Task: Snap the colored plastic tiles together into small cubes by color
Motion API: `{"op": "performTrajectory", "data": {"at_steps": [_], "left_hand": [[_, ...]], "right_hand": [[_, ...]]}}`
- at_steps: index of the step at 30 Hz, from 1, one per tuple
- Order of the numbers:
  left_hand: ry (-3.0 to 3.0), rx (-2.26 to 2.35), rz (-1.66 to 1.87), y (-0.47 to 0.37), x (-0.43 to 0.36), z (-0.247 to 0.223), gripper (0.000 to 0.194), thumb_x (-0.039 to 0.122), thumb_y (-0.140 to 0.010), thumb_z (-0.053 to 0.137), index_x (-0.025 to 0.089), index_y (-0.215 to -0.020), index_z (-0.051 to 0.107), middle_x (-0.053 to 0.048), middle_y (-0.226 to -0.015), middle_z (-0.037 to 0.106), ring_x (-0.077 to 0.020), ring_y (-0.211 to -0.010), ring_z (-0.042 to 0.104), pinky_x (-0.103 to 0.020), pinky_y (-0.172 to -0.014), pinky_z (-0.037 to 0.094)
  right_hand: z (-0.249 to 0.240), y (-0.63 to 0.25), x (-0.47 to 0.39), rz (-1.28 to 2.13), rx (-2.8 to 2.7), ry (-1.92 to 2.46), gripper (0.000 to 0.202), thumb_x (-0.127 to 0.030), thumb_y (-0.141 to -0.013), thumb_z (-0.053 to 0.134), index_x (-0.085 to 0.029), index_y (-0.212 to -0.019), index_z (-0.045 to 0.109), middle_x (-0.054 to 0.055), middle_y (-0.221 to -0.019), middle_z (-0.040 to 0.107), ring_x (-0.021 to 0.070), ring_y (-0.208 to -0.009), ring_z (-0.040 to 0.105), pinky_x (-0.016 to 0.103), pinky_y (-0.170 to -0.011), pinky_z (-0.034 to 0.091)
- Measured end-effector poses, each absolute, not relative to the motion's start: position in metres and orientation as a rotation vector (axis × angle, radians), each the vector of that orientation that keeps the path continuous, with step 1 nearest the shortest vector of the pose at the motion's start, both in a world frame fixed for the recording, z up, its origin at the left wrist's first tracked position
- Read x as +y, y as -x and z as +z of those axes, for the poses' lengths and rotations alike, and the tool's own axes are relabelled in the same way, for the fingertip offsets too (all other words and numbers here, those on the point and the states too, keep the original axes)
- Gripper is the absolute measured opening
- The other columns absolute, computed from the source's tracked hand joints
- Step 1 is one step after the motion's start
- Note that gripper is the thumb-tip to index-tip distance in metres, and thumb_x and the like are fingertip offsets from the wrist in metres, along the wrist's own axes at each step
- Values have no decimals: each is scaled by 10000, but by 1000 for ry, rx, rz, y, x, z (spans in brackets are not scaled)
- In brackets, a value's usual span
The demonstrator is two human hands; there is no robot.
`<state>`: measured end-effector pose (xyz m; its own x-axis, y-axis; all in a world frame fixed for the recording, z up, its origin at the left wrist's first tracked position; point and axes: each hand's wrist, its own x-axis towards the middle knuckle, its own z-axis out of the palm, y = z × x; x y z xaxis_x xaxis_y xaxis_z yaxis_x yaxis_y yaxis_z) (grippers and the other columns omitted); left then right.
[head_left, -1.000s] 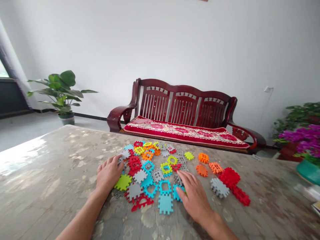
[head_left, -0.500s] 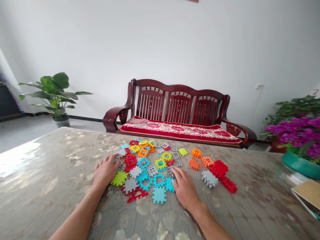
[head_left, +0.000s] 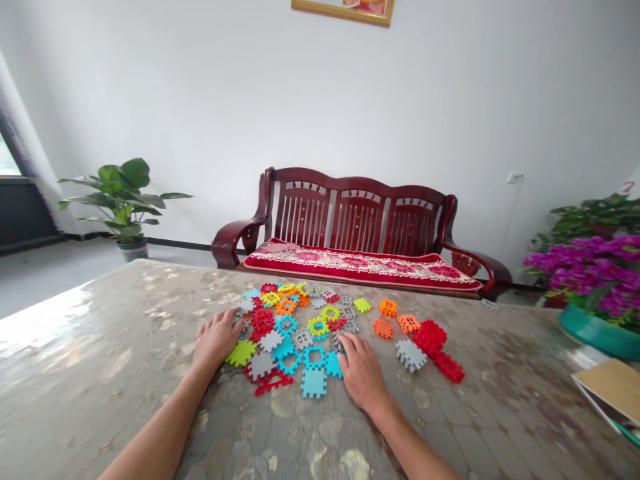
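Observation:
My left hand (head_left: pixel 215 339) lies palm down at the left edge of a spread of notched plastic building tiles, fingers extended and somewhat together. Its fingertips are by a pale grey tile (head_left: pixel 246 306), and a lime green tile (head_left: pixel 242 353) is beside its thumb. At the near right of the spread, my right hand (head_left: pixel 361 372) also rests palm down, its fingers loosely stretched out. It touches or partly covers a blue tile (head_left: pixel 333 365). A light blue tile (head_left: pixel 314 383), a red triangular piece (head_left: pixel 274 382) and a grey tile (head_left: pixel 261 366) lie between the hands.
Right of my right hand lie a grey tile (head_left: pixel 411 355), joined red tiles (head_left: pixel 431 337) and orange tiles (head_left: pixel 389 307). A teal flower pot (head_left: pixel 597 333) and a notebook (head_left: pixel 613 390) are at the table's right. Behind the patterned table (head_left: pixel 125 373) stands a wooden bench (head_left: pixel 357 213).
The view has tipped upward a little, so a picture frame now shows on the wall. Both hands stay in place among the tiles, with no tile visibly shifted.

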<state>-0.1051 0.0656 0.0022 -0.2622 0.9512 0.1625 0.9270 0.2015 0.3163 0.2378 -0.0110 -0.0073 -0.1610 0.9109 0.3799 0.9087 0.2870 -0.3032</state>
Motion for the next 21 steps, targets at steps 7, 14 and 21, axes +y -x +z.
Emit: {"op": "performTrajectory", "data": {"at_steps": [7, 14, 21], "left_hand": [[-1903, 2393, 545, 101, 65, 2, 573, 457, -931, 275, 236, -1404, 512, -119, -1435, 541, -312, -1306, 480, -471, -1102, 297], [-1890, 2442, 590, 95, 67, -5, 563, 449, -935, 282, 244, -1404, 517, -113, -1427, 547, -288, -1311, 472, -468, -1108, 280], [-1951, 2443, 575, 94, 67, -11, 571, 448, -940, 258, 231, -1402, 515, -103, -1420, 555, -273, -1327, 463, -452, -1120, 269]], "right_hand": [[-6, -239, -10, 31, -2069, 1608, 415, -199, -904, 470, -228, -1303, 582, 70, -1320, 598, 228, -1229, 529, 378, -1091, 391], [-4, -238, -11, 41, -2039, 1585, 411, -200, -896, 481, -248, -1288, 593, 68, -1307, 606, 243, -1203, 548, 404, -1063, 424], [-4, -238, -12, 65, -2029, 1595, 440, -173, -889, 473, -264, -1304, 589, 50, -1310, 608, 230, -1212, 553, 391, -1075, 426]]}}
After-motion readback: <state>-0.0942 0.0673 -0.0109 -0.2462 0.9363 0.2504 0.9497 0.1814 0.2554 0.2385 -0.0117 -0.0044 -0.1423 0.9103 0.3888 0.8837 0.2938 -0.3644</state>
